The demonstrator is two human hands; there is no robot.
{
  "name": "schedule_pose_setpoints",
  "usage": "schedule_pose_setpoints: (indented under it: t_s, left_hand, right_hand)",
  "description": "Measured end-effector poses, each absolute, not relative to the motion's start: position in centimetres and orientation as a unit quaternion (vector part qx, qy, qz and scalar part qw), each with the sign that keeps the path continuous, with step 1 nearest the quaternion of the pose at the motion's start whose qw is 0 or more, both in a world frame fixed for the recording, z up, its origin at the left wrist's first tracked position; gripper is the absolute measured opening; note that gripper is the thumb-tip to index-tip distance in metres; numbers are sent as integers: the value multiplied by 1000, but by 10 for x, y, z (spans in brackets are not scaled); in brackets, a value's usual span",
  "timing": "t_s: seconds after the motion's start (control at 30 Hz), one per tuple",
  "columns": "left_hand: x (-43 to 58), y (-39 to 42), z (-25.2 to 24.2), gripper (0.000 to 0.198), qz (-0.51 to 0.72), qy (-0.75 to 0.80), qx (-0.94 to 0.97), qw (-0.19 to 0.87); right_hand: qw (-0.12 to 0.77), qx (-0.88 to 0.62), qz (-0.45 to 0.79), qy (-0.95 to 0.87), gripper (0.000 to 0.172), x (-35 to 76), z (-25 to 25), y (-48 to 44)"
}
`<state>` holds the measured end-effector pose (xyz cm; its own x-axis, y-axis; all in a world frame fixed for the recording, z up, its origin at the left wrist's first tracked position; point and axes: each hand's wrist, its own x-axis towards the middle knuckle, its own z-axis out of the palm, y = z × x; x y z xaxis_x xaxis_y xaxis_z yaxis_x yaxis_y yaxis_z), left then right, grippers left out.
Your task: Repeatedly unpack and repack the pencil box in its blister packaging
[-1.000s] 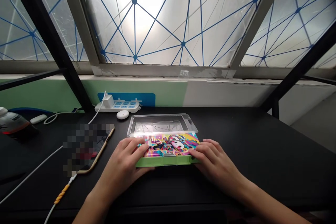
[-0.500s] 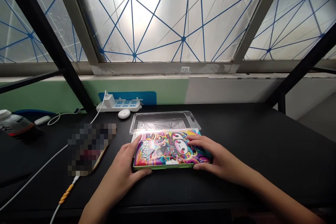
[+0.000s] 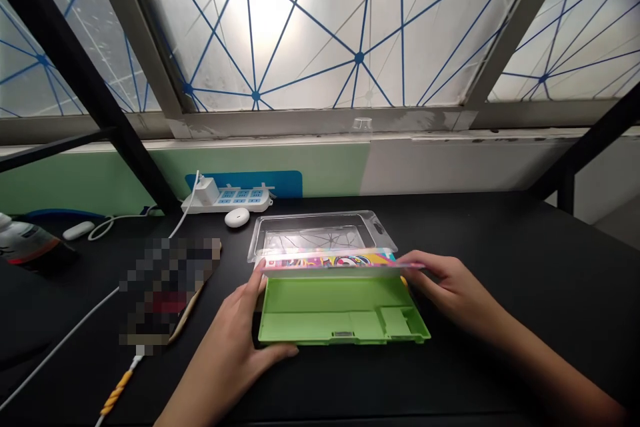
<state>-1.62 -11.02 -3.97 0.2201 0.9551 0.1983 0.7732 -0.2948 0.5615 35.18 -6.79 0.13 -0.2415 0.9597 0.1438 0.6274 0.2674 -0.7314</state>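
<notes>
A pencil case (image 3: 320, 297) with a green inside lies on the black desk, its colourful printed lid (image 3: 340, 262) raised at a steep angle. The inside shows a long tray and a small raised compartment at the right; no pencils are visible in it. My left hand (image 3: 240, 327) grips the case's left end, thumb along the front corner and fingers at the back. My right hand (image 3: 445, 283) pinches the right edge of the lid between thumb and fingers. Behind the lid sits a clear plastic package (image 3: 320, 230), touching or close to it.
A white power strip (image 3: 245, 200) with a plugged-in charger stands by the wall, a round white case (image 3: 237, 217) in front. Left are a blurred-out flat object (image 3: 170, 293) with a cable (image 3: 117, 392) and a bottle (image 3: 30, 243). Black frame bars (image 3: 100, 107) slope at both sides.
The lid was closed and has swung up and away, baring the green inside. My right hand moved from the lid's top to its raised right edge. My left hand stays at the left end.
</notes>
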Motion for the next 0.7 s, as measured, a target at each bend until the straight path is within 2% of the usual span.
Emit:
schedule_pose_setpoints:
  t_s: [0.1, 0.2, 0.27, 0.37, 0.43, 0.5, 0.6, 0.7]
  left_hand:
    - [-19, -109, -41, 89, 261, 571, 763, 154]
    - [-22, -107, -41, 70, 252, 573, 767, 144]
    - [-24, -105, -41, 66, 252, 566, 772, 142]
    - [-26, -103, -42, 69, 263, 553, 778, 142]
    - [-24, -102, -43, 69, 262, 545, 785, 136]
    - [-21, -101, -42, 57, 252, 544, 790, 127]
    - [-15, -100, -40, 36, 241, 555, 786, 127]
    - [-14, -99, -38, 35, 237, 567, 778, 133]
  right_hand:
    - [272, -482, 287, -782, 45, 371, -4, -79]
    - [234, -457, 250, -821, 78, 382, -16, -90]
    - [221, -463, 198, -835, 91, 383, -24, -94]
    - [235, -451, 129, -852, 80, 378, -29, -92]
    - [253, -447, 121, -849, 57, 373, -27, -87]
    - [250, -471, 138, -835, 38, 366, -23, -83]
    - [198, -540, 130, -807, 44, 356, -19, -79]
    - [170, -581, 70, -793, 35, 350, -18, -77]
